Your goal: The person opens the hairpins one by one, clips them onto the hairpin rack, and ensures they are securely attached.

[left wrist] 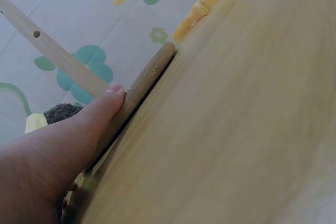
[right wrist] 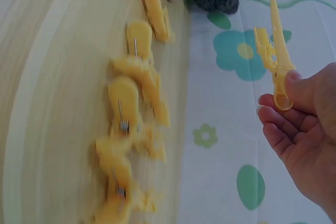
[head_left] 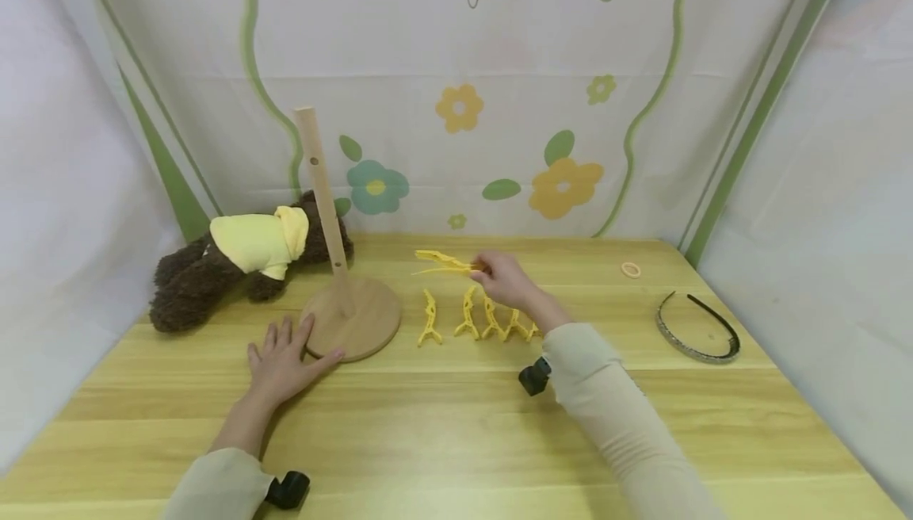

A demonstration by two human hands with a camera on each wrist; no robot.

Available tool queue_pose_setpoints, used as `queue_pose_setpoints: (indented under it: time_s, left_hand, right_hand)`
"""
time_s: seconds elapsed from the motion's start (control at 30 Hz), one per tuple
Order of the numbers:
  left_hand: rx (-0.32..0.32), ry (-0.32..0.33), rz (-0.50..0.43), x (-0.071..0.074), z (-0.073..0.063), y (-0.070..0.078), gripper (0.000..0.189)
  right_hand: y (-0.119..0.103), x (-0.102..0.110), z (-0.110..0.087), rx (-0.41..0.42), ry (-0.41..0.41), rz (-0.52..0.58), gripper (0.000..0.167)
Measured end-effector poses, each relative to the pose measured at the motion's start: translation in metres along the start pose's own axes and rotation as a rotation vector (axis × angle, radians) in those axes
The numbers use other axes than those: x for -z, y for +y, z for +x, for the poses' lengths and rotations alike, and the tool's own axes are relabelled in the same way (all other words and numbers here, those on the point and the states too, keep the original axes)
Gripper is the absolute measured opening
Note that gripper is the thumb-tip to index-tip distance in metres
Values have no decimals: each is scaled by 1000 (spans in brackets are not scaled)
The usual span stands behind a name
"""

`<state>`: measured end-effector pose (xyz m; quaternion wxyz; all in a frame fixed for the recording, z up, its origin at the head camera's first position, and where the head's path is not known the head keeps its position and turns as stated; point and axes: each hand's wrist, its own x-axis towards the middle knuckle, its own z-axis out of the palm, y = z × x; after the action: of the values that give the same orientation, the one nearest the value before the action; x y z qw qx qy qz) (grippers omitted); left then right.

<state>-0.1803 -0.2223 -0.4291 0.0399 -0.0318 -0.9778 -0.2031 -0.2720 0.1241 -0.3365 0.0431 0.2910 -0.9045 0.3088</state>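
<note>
My right hand [head_left: 505,278] pinches a yellow alligator hair clip [right wrist: 278,51] between thumb and fingers, above the table. The clip's jaws are spread apart and point left in the head view, toward the wooden stand. That stand has a round base [head_left: 378,318] and an upright post [head_left: 324,195] with small holes. My left hand [head_left: 281,365] lies at the base's near left edge, fingers spread, the thumb [left wrist: 105,106] resting along the rim. Several more yellow hair clips [head_left: 467,314] stand in a row right of the base, partly hidden behind my right forearm.
Behind the post, a dark brown plush toy [head_left: 192,282] in a yellow top lies on its side. Over to the right are a sparkly headband [head_left: 702,355] and a small peach ring [head_left: 631,269]. A floral cloth [head_left: 428,44] hangs along the table's back edge.
</note>
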Motion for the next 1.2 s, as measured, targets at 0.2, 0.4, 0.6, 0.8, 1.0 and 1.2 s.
queue_pose_setpoints:
  time_s: [0.2, 0.4, 0.6, 0.8, 1.0, 1.2]
  left_hand:
    - [-1, 3, -5, -2, 1, 3, 93]
    - [1, -5, -10, -2, 1, 6, 92]
    - [10, -11, -2, -1, 1, 4, 93]
    - [11, -3, -2, -2, 1, 1, 93]
    - [0, 8, 7, -3, 2, -1, 93]
    - [5, -3, 5, -3, 2, -1, 94]
  right_hand:
    - [-18, -28, 13, 36, -11, 10, 14]
    - [-35, -57, 28, 66, -18, -7, 9]
    - [-54, -76, 41, 86, -27, 5, 7]
    - [-68, -90, 50, 76, -65, -13, 6]
    - [-75, -98, 55, 69, -75, -53, 7]
    - [-77, -101, 58, 37, -76, -60, 7]
